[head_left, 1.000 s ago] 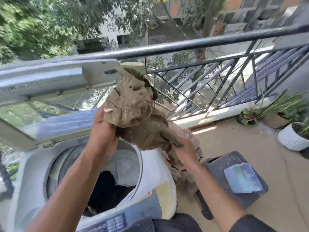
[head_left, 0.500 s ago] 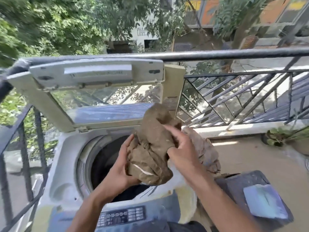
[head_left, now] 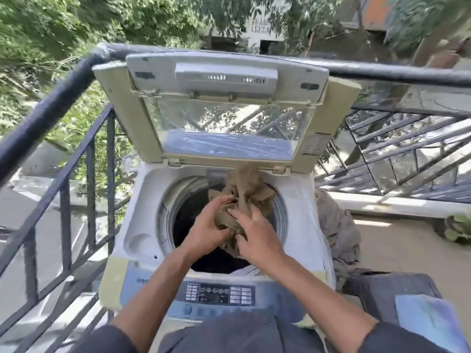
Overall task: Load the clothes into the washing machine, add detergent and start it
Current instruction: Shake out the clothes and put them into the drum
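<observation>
I have both hands, left hand [head_left: 207, 231] and right hand [head_left: 256, 236], bunched on the brown garment [head_left: 244, 197] over the drum mouth [head_left: 178, 220], but its tail toward twelve o'clock may snag the hinged lid [head_left: 226, 108].

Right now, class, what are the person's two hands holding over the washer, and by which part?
Both the left hand and right hand grip the brown garment by its bunched lower end, above the washing machine drum.
</observation>
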The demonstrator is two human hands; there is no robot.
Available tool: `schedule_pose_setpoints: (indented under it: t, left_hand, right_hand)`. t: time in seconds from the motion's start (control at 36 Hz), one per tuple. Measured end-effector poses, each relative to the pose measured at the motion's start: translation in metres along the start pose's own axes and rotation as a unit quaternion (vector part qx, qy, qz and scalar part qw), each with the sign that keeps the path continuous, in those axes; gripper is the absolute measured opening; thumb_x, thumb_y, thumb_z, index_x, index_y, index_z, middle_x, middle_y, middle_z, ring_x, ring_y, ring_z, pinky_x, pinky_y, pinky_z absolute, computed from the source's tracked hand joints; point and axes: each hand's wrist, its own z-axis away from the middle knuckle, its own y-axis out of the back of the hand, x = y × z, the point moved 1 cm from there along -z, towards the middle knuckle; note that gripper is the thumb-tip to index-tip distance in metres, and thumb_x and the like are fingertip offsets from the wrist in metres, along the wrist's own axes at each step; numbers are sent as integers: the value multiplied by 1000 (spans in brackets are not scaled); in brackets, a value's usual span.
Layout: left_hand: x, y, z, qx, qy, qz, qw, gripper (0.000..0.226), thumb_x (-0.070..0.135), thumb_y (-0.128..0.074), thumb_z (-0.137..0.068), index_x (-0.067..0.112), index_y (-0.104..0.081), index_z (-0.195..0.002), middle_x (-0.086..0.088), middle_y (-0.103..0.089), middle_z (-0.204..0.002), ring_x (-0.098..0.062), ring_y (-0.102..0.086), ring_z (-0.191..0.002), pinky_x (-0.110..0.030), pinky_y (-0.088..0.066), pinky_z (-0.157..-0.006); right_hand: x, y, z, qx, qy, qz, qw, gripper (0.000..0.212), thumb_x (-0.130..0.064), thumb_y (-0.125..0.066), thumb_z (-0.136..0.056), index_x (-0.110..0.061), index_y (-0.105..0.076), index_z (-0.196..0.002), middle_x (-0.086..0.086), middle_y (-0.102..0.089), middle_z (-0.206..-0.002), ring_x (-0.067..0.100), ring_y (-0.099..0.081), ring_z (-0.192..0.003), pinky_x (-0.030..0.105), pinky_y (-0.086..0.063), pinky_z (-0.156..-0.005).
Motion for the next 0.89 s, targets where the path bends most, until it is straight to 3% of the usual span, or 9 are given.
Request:
schedule_pose_setpoints:
  t: [0.08,0.17,0.28,0.39,0.53,0.67,0.78,0.89]
  left_hand:
    - [-14,-3,-7,-50,24,-5,998,78,1,-75,-78,32,-54,-146,13,-55,-147,16,-51,-129,-28,-49,-112]
    - [-28,-3,-10,-70,36,-18,997,74,8,-78,-81,31,-55,-148,15,-57,-144,3,-57,-130,-38,-54,-109]
    - [-37,-2,-11,-70,44,-46,995,61,4,-73,-91,32,-59,-143,13,-62,-138,7,-62,-116,-20,-55,-98]
    - [-43,-4,-11,-75,42,-67,994,51,10,-68,-95,32,-61,-141,13,-67,-135,-3,-61,-123,-26,-47,-111]
    - [-29,-18,-10,-96,38,-10,995,44,7,-62,-100,33,-65,-135,12,-73,-125,-6,-70,-112,-19,-57,-87]
    - [-6,-39,-10,-120,-3,-5,993,40,9,-63,-100,36,-67,-130,18,-75,-118,-3,-71,-103,-16,-55,-86]
    - [13,-60,-13,-147,-32,-10,989,39,4,-61,-99,34,-69,-124,18,-76,-113,0,-70,-103,-16,-54,-86]
    - [29,-83,-25,-185,-52,-49,980,40,8,-59,-99,34,-69,-126,19,-75,-117,1,-68,-113,-31,-55,-102]
  right_hand:
    - [18,-9,-16,-21,-30,49,998,69,-16,-63,-94,-41,-37,-153,4,-17,-170,32,-36,-148,47,-45,-113]
    - [28,-10,-20,-37,-59,71,995,61,-19,-58,-97,-37,-40,-153,2,-25,-168,28,-38,-148,45,-44,-113]
    - [34,-9,-15,-9,-60,53,997,50,-23,-58,-97,-30,-51,-146,-5,-51,-151,21,-54,-133,38,-49,-106]
    - [38,-9,-1,27,-83,21,996,43,-31,-58,-99,-36,-54,-141,-12,-61,-140,16,-60,-125,37,-53,-100]
    - [44,0,24,79,-121,-35,989,36,-32,-58,-98,-38,-60,-134,-14,-67,-130,12,-64,-115,36,-54,-96]
    - [64,9,53,160,-144,-68,974,32,-29,-57,-96,-38,-64,-127,-13,-69,-118,9,-67,-100,37,-57,-88]
    - [85,11,78,216,-155,-62,962,32,-27,-57,-95,-34,-67,-124,-12,-69,-122,11,-67,-104,39,-58,-89]
    - [111,20,93,268,-188,-100,939,30,-23,-58,-95,-30,-70,-122,-9,-71,-119,12,-67,-104,41,-59,-89]
